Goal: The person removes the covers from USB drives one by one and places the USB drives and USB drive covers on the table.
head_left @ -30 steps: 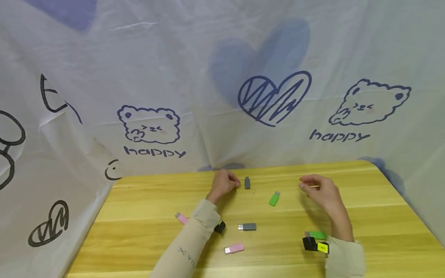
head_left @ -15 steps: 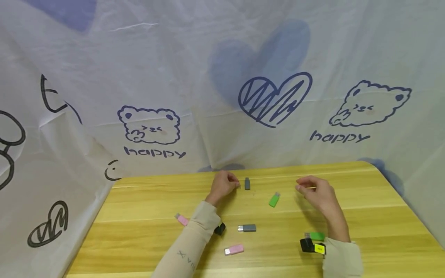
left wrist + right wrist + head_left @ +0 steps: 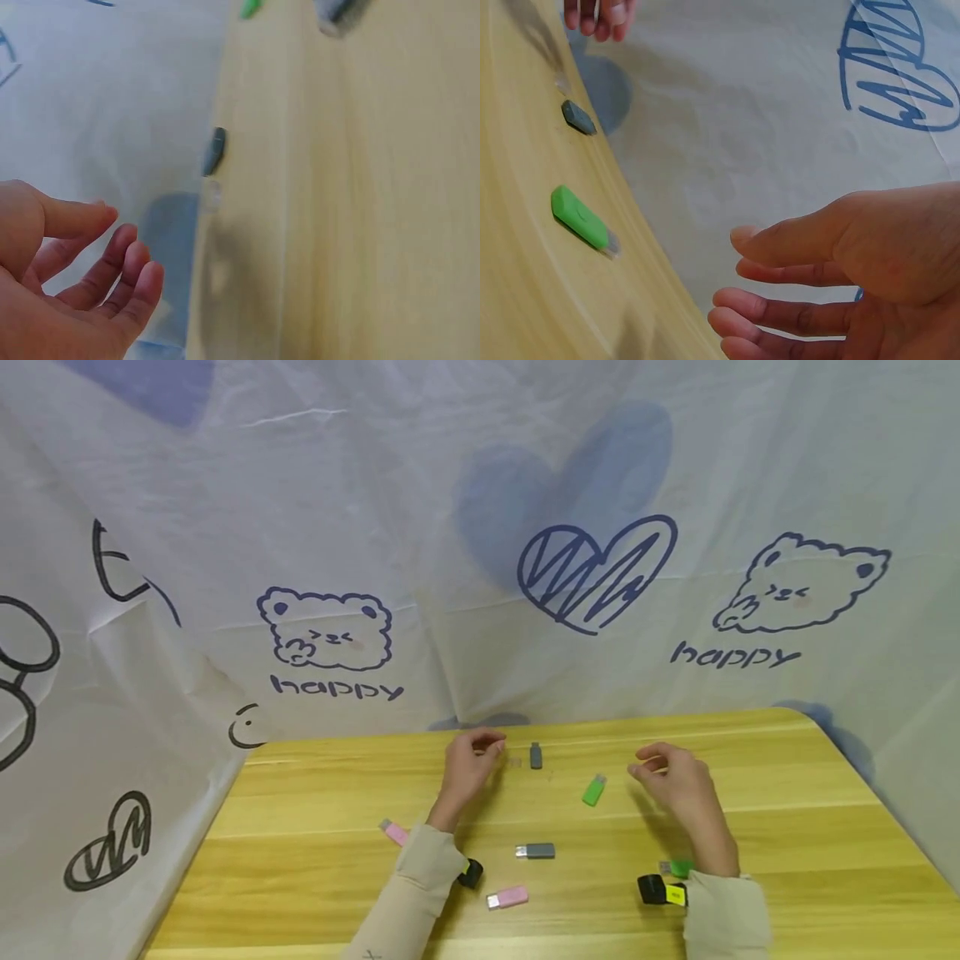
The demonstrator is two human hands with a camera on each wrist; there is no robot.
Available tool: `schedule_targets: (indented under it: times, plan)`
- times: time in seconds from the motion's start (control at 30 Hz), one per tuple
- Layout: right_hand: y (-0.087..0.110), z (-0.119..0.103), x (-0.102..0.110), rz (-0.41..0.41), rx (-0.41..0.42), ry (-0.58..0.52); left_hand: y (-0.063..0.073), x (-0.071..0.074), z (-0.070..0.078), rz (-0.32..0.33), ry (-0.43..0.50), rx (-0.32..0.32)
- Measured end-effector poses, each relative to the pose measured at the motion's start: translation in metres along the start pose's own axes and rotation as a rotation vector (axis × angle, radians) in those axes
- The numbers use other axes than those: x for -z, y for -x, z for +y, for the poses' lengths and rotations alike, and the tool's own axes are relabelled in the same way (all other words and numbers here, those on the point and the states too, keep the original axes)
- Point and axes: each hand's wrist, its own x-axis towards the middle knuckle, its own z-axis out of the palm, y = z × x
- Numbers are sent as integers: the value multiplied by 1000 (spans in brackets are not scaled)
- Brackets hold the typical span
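My left hand [image 3: 467,768] hovers over the back of the table with fingers loosely bent and nothing between them. Just right of its fingertips lies a small clear piece [image 3: 515,762], like a cap, beside an upright-pointing dark grey USB stick [image 3: 536,756]. In the left wrist view, a gap shows between the thumb and fingers of the left hand [image 3: 82,277]. My right hand [image 3: 678,781], relaxed and holding nothing, is nearest to a green USB stick [image 3: 594,790] on its left. The right wrist view shows that green stick [image 3: 581,217] with its metal plug bare.
Nearer the front lie another grey USB stick [image 3: 536,851] and a pink one [image 3: 507,897]. A second pink stick [image 3: 393,832] is partly behind the left sleeve, and a second green one [image 3: 681,868] by the right wrist. A printed cloth [image 3: 465,652] hangs behind the table.
My left hand has drawn back to the left, away from the small clear piece, which now shows on the table. My right hand has drifted slightly left; the USB sticks stay put.
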Motion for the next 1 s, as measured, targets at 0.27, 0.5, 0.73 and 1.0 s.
schedule_targets:
  times: [0.27, 0.5, 0.73, 1.0]
  plan:
    - [-5, -12, -20, -31, -14, 24, 19, 11, 8, 88, 131, 11]
    - [-11, -12, -44, -36, -22, 106, 29, 14, 10, 132, 110, 55]
    - [-8, -11, -62, -61, -78, 123, 33, 13, 15, 89, 62, 52]
    - [-9, -15, -77, -30, -64, 236, 40, 16, 16, 65, 55, 96]
